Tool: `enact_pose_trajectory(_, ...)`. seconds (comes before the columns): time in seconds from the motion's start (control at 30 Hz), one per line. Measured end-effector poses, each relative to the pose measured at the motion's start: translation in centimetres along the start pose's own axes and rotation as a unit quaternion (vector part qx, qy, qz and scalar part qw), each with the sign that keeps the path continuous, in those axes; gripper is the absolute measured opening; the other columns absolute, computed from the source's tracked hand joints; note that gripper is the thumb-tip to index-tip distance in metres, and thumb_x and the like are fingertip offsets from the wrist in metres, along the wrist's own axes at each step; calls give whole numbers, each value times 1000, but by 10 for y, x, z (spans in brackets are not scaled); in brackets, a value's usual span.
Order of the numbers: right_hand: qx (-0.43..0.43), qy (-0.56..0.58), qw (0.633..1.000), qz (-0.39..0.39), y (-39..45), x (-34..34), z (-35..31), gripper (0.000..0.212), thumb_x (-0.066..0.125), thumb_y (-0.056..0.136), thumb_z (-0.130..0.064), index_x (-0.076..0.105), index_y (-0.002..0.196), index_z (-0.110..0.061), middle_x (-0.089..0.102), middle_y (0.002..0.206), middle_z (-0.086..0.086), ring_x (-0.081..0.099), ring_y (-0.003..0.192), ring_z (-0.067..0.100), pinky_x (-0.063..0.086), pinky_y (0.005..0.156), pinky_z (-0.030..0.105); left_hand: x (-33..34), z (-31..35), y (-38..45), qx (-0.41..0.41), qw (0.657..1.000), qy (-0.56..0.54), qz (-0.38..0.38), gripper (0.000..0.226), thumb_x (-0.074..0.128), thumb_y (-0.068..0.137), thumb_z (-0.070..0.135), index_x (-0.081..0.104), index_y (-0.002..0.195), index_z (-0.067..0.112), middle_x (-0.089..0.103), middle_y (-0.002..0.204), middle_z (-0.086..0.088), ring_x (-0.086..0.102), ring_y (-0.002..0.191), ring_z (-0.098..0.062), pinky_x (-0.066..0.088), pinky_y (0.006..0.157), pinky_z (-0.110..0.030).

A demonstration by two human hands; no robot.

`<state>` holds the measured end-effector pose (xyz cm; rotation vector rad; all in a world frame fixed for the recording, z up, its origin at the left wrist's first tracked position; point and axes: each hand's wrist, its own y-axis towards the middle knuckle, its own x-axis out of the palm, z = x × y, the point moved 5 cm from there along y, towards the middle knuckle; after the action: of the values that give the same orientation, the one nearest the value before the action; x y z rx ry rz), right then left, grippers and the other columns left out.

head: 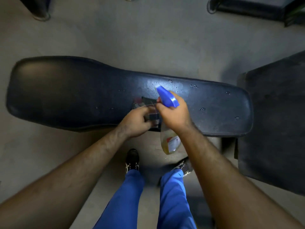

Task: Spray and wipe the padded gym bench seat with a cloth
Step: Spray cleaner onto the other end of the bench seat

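Observation:
A long black padded bench seat lies across the view, wider at its left end. Wet droplets and a damp sheen cover its right half. My right hand grips a spray bottle of yellow liquid with a blue trigger head aimed at the pad. My left hand holds a dark checked cloth that rests on the seat's near edge, just left of the bottle.
A black padded block stands against the bench's right end. Dark equipment bases sit at the far left and far right. My feet in black shoes and blue trousers stand on grey floor before the bench.

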<state>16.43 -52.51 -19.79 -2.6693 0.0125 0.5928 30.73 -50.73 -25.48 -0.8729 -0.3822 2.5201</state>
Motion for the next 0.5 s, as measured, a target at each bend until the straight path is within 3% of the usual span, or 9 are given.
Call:
enact_pose_trajectory(0.07, -40, 52, 998, -26, 6, 13, -31, 11, 62, 71, -12, 64, 75, -22, 63, 72, -9, 59, 67, 8, 49, 67, 25, -21, 8, -6, 2, 999, -25, -25, 24, 78, 78, 26, 64, 96, 35, 64, 93, 18, 59, 84, 11, 45, 77, -13)
enact_pose_trajectory(0.13, -79, 86, 991, -62, 12, 25, -60, 15, 61, 68, -10, 64, 74, -23, 64, 74, -8, 57, 67, 8, 48, 67, 24, -41, 16, -11, 16, 998, -42, -35, 23, 78, 72, 33, 61, 87, 28, 64, 89, 11, 60, 81, 2, 46, 74, -19)
enact_pose_trajectory(0.2, -109, 106, 983, -101, 18, 36, -86, 23, 63, 71, 1, 65, 74, -22, 64, 75, -7, 57, 67, 6, 47, 66, 22, -57, 21, -15, 26, 996, -73, -50, 29, 72, 65, 42, 61, 91, 33, 67, 94, 9, 64, 88, -3, 51, 77, -19)
enact_pose_trajectory(0.27, -127, 116, 977, -129, 26, 46, -106, 35, 62, 74, 13, 66, 76, -21, 67, 79, -6, 59, 71, 5, 48, 69, 20, -73, 16, -13, 22, 994, -101, -43, 39, 76, 69, 34, 56, 102, 42, 68, 103, 11, 65, 96, -2, 52, 82, -19)
enact_pose_trajectory(0.37, -136, 136, 968, -162, 36, 62, -125, 40, 59, 73, 16, 68, 79, -22, 70, 83, -7, 63, 76, 8, 53, 74, 32, -99, 7, -1, 20, 998, -55, 29, 56, 80, 74, 24, 50, 121, 31, 58, 120, 10, 58, 106, -3, 48, 84, -23)
enact_pose_trajectory(0.5, -118, 143, 964, -191, 48, 84, -136, 43, 58, 76, 19, 69, 86, -21, 71, 86, -13, 64, 80, 0, 56, 74, 30, -125, -13, 15, -15, 997, -40, 60, 53, 82, 73, 20, 56, 119, 23, 59, 112, 14, 58, 101, 1, 40, 75, -7)
